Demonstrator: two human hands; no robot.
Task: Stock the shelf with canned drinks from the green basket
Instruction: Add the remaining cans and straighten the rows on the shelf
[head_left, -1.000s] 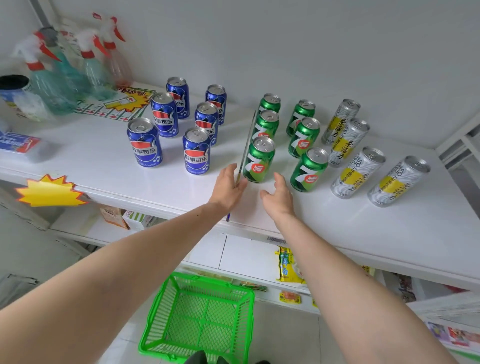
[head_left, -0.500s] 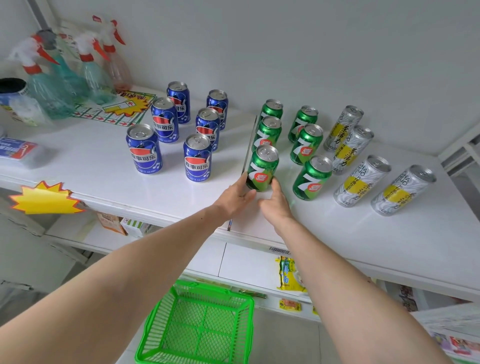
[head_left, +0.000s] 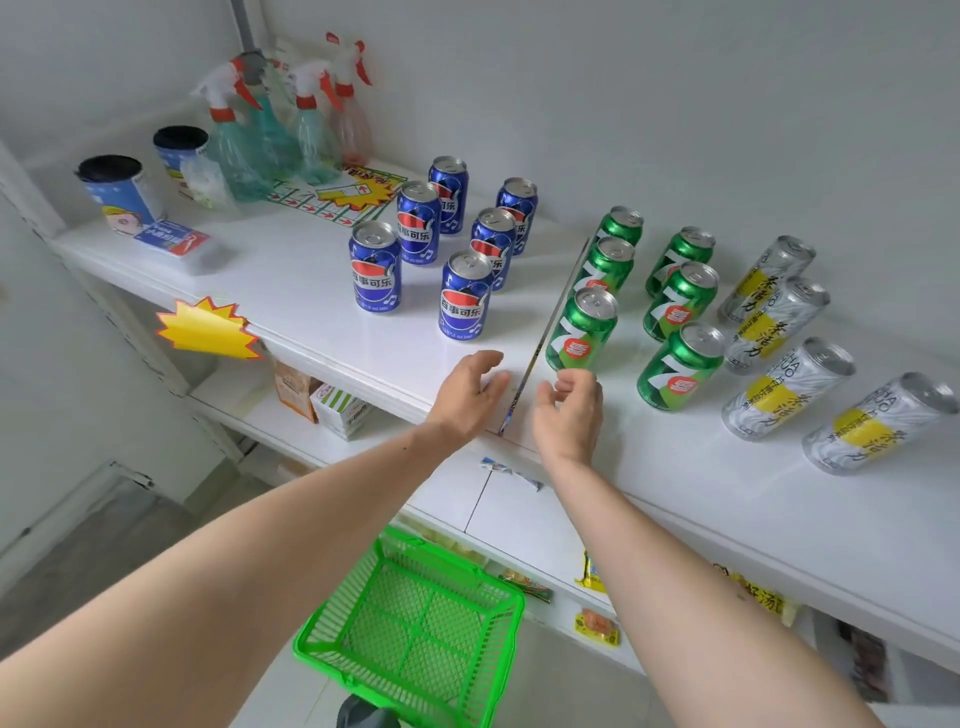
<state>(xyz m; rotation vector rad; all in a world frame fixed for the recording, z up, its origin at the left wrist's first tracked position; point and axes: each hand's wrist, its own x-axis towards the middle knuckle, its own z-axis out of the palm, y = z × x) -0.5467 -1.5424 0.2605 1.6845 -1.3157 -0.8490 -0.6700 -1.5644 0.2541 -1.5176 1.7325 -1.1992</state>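
Several blue cans (head_left: 464, 296), green cans (head_left: 583, 330) and silver-and-yellow cans (head_left: 787, 388) stand in rows on the white shelf (head_left: 301, 291). A thin divider (head_left: 551, 322) runs between the blue and green rows. My left hand (head_left: 470, 392) hovers left of the divider's front end, fingers relaxed, holding nothing. My right hand (head_left: 571, 410) sits just in front of the nearest green can, fingers loosely curled and empty, not touching it. The green basket (head_left: 415, 629) stands on the floor below and looks empty.
Spray bottles (head_left: 244, 130), two dark-lidded tubs (head_left: 117, 189) and a small packet (head_left: 171, 240) occupy the shelf's left end. A yellow starburst tag (head_left: 208, 330) hangs from the front edge. Lower shelves hold boxes (head_left: 340, 413) and snack packets (head_left: 597, 623).
Both hands were against the front green can half a second ago; now they have drawn back toward the shelf edge and let go. The view has shifted right and down.
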